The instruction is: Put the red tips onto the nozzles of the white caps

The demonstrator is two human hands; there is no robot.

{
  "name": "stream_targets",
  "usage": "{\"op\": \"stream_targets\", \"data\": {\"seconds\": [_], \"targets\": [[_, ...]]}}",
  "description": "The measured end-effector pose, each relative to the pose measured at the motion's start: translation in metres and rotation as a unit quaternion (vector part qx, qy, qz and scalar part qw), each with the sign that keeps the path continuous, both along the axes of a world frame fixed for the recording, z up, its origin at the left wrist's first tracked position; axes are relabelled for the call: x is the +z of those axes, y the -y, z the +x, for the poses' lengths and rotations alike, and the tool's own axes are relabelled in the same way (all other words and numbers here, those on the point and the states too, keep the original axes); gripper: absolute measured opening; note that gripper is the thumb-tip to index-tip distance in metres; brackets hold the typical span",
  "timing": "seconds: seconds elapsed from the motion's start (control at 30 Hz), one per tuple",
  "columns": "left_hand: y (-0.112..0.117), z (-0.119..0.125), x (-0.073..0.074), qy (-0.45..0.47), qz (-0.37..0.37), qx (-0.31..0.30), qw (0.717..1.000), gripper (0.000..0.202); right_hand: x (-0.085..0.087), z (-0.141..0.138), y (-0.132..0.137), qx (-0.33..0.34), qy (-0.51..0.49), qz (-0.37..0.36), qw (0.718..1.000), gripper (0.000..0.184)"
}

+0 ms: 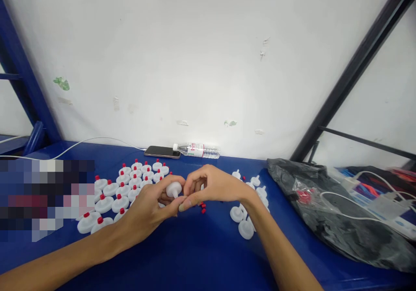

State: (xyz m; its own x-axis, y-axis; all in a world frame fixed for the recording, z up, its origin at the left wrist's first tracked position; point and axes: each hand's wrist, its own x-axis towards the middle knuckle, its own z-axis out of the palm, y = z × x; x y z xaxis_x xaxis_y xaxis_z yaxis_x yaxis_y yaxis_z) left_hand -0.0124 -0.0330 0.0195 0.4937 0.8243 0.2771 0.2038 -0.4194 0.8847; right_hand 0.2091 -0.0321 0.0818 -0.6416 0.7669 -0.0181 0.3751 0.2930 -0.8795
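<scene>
My left hand (pixel 151 206) grips a white plastic disc with a short spout (pixel 174 189), its spout pointing down toward the thumb. Close against it, my right hand (pixel 203 189) has thumb and fingertips pinched together beside the spout; whatever they hold is hidden. Several small red caps (pixel 203 208) lie on the blue table just under my right hand. To the left stand several white discs topped with red caps (pixel 120 203), set in rows. On the right, several uncapped white discs (pixel 246 229) form a loose pile, partly behind my right forearm.
Along the wall lie a phone (pixel 161 152) with a white cable and a clear plastic bottle (pixel 201 150) on its side. A black plastic bag (pixel 308 208) covers the table's right side, bearing a small clear bag of red pieces (pixel 305 195). A power strip (pixel 385 215) with cables sits beyond.
</scene>
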Motion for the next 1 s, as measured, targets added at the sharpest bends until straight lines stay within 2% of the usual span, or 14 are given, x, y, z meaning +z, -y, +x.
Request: {"op": "stream_targets", "data": {"seconds": [0.1,0.2,0.23,0.33,0.53,0.73,1.0], "targets": [[-0.002,0.002,0.002,0.022,-0.035,0.002,0.999,0.037,0.002,-0.001,0.000,-0.066,-0.017,0.070,0.995,0.045],[-0.001,0.003,0.005,0.047,-0.059,-0.003,0.997,0.044,0.001,-0.005,0.002,-0.052,-0.037,0.076,0.995,0.074],[-0.001,0.003,0.006,0.060,-0.066,-0.009,0.996,0.045,0.000,-0.007,0.002,-0.034,-0.038,0.072,0.996,0.074],[0.002,0.003,0.010,0.097,-0.086,-0.033,0.991,0.048,-0.003,-0.013,0.002,0.009,-0.040,0.059,0.997,0.057],[0.007,0.003,0.009,0.063,-0.109,-0.052,0.991,0.048,-0.012,-0.017,0.000,0.017,-0.092,0.015,0.996,0.045],[0.005,0.003,0.005,0.058,-0.095,-0.047,0.993,0.046,-0.011,-0.016,0.001,0.027,-0.122,-0.019,0.992,0.046],[0.006,0.003,0.006,0.080,-0.108,-0.052,0.990,0.034,-0.011,-0.017,0.001,0.049,-0.133,-0.008,0.990,0.047]]}}
